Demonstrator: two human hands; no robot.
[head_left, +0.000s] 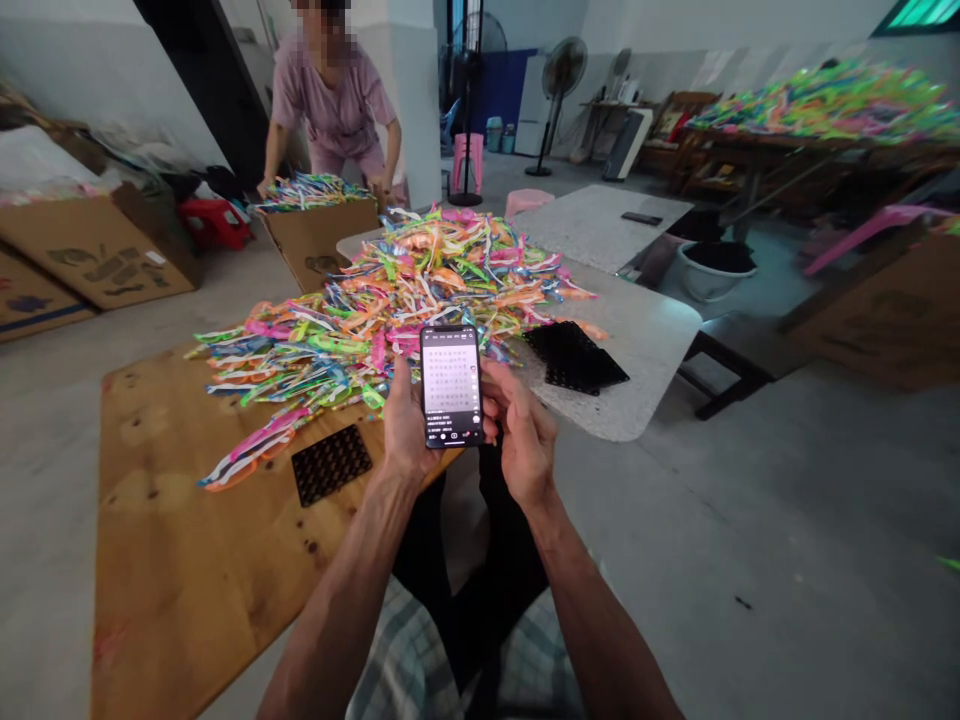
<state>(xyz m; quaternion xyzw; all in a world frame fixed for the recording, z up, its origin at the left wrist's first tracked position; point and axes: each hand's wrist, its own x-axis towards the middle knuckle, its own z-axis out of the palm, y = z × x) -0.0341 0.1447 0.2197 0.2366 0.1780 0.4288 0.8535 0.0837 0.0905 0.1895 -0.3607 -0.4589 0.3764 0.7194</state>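
A smartphone [451, 385] with a lit screen is upright in front of me, above my lap. My left hand [406, 425] is closed round its left edge, with the thumb along the side. At the right edge, the curled fingers of my right hand [527, 430] touch the phone and partly pass behind it. Just beyond the phone lies a large heap of brightly coloured plastic pieces [420, 275]. A black perforated tray [331, 465] lies on the wooden table [187, 560] to the left of my left hand.
More black trays [574, 357] lie on the pale table [652, 320]. Across the heap, a person [334, 100] bends over a cardboard box [319, 240] of coloured pieces. A white tub [716, 275] and a dark stool [731, 365] stand to the right.
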